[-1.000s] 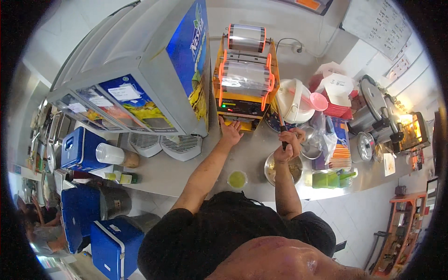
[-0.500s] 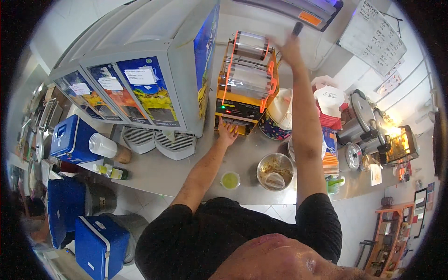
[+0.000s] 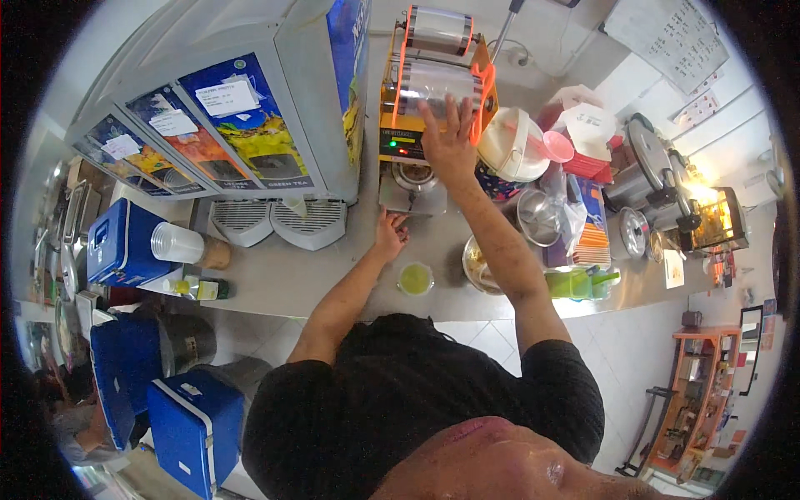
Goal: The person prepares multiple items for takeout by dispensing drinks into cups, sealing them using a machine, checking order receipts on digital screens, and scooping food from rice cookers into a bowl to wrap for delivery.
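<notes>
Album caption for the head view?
Left hand at an orange machine's tray, right hand near its clear roll, green-filled cup nearby.

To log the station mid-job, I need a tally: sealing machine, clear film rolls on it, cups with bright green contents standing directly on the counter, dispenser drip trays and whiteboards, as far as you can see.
Sealing machine: 1
Clear film rolls: 2
Cup with green contents: 1
Drip trays: 2
Whiteboard: 1
Total: 7

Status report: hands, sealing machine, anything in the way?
Left hand at extended tray, front edge. Right hand open before sealing machine, contact unclear, hiding part of its panel. Green-filled cup apart from both hands.
</notes>
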The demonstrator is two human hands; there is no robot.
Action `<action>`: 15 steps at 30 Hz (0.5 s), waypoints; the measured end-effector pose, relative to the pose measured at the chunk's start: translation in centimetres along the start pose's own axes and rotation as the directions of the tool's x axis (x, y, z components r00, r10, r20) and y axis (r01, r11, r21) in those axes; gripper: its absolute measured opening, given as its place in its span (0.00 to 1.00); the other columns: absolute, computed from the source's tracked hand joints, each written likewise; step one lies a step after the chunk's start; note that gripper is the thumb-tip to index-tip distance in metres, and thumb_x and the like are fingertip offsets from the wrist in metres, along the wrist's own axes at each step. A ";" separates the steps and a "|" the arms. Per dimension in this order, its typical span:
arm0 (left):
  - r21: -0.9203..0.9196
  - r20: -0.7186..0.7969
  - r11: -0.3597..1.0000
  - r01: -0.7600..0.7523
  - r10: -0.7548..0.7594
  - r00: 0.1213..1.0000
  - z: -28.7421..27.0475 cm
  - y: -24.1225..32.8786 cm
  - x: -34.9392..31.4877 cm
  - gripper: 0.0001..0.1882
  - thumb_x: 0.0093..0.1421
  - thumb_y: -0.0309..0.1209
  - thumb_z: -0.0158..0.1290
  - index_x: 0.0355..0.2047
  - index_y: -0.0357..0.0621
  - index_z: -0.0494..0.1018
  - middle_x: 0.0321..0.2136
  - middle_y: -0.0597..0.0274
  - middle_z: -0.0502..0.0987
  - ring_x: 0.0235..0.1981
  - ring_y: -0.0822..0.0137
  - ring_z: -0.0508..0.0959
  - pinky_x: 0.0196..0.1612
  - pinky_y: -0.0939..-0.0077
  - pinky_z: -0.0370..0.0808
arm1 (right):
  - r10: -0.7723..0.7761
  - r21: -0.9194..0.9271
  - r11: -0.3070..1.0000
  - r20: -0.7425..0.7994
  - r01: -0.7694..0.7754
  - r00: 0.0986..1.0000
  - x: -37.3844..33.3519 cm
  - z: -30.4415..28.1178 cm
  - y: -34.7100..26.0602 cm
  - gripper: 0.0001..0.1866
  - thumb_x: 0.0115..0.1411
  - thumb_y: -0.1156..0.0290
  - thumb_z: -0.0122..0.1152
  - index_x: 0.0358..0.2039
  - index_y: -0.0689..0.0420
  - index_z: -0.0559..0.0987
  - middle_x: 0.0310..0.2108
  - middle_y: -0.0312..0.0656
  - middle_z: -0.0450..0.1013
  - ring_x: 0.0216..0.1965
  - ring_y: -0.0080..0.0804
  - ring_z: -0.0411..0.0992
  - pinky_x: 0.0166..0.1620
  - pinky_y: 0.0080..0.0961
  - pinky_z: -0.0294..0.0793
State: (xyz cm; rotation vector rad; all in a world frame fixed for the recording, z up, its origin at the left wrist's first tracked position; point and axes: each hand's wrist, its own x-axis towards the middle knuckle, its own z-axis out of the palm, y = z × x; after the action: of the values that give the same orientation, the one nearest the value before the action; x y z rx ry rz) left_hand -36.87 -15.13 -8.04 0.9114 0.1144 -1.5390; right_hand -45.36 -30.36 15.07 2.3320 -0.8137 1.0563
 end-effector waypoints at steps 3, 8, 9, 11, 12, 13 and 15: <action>0.074 0.016 0.997 -0.034 0.033 0.999 -3.9 -1.9 -1.5 0.38 0.60 0.73 0.37 0.50 0.55 0.69 0.45 0.70 0.75 0.36 0.68 0.65 0.46 0.64 0.63 | 0.033 -0.009 0.999 0.059 -0.033 0.998 -3.1 1.1 -1.8 0.40 0.56 0.61 0.61 0.69 0.32 0.60 0.72 0.46 0.50 0.73 0.56 0.41 0.69 0.63 0.44; 0.235 0.016 0.966 -0.112 0.112 0.994 -5.1 -3.4 -2.3 0.41 0.60 0.75 0.33 0.53 0.57 0.70 0.48 0.68 0.73 0.41 0.67 0.66 0.48 0.61 0.62 | 0.125 0.169 0.965 0.374 -0.200 0.919 -12.3 2.1 -4.2 0.30 0.63 0.58 0.55 0.67 0.36 0.65 0.72 0.47 0.47 0.73 0.57 0.39 0.69 0.64 0.38; 0.251 0.043 0.963 -0.096 0.088 0.995 -4.8 -3.3 -2.2 0.40 0.61 0.73 0.34 0.54 0.56 0.70 0.50 0.66 0.72 0.45 0.65 0.67 0.50 0.59 0.62 | 0.122 0.153 0.967 0.426 -0.204 0.896 -15.1 2.9 -4.0 0.30 0.63 0.57 0.54 0.66 0.35 0.66 0.72 0.46 0.47 0.73 0.56 0.39 0.69 0.64 0.37; 0.266 0.065 0.961 -0.075 0.060 0.996 -5.7 -2.7 -2.4 0.38 0.62 0.70 0.37 0.56 0.55 0.70 0.55 0.63 0.70 0.51 0.61 0.68 0.53 0.55 0.62 | 0.177 0.120 0.961 0.427 -0.250 0.887 -16.7 2.3 -5.3 0.26 0.63 0.56 0.54 0.63 0.35 0.70 0.71 0.44 0.50 0.73 0.55 0.39 0.69 0.65 0.35; 0.519 -0.047 0.805 -0.287 0.362 0.931 -6.1 -2.4 -2.5 0.36 0.63 0.67 0.40 0.57 0.54 0.70 0.57 0.62 0.68 0.55 0.58 0.66 0.55 0.52 0.60 | 0.220 0.103 0.950 0.447 -0.294 0.867 -17.4 2.1 -5.5 0.25 0.63 0.56 0.54 0.61 0.35 0.72 0.69 0.44 0.53 0.72 0.55 0.42 0.69 0.64 0.36; 0.747 -0.064 0.533 -0.397 0.652 0.755 -6.4 -1.5 -2.2 0.34 0.64 0.64 0.43 0.57 0.53 0.69 0.60 0.60 0.66 0.59 0.55 0.64 0.58 0.49 0.59 | 0.256 0.092 0.939 0.458 -0.332 0.852 -16.9 1.7 -5.6 0.23 0.63 0.56 0.54 0.60 0.35 0.74 0.68 0.44 0.55 0.71 0.55 0.44 0.68 0.63 0.38; 0.950 0.194 -0.026 -0.312 0.831 0.522 -3.0 0.3 -3.1 0.31 0.64 0.56 0.50 0.59 0.50 0.69 0.65 0.59 0.61 0.65 0.50 0.59 0.63 0.42 0.53 | 0.388 0.031 0.882 0.522 -0.471 0.760 -17.8 1.6 -4.7 0.20 0.63 0.56 0.54 0.57 0.36 0.77 0.64 0.43 0.59 0.68 0.53 0.49 0.67 0.61 0.41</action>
State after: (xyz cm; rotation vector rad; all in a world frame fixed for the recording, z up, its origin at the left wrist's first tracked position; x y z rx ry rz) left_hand -35.44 -11.00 -8.11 1.9465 -0.9320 -0.2706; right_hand -50.85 -22.12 -0.55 2.6758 -1.5855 0.6819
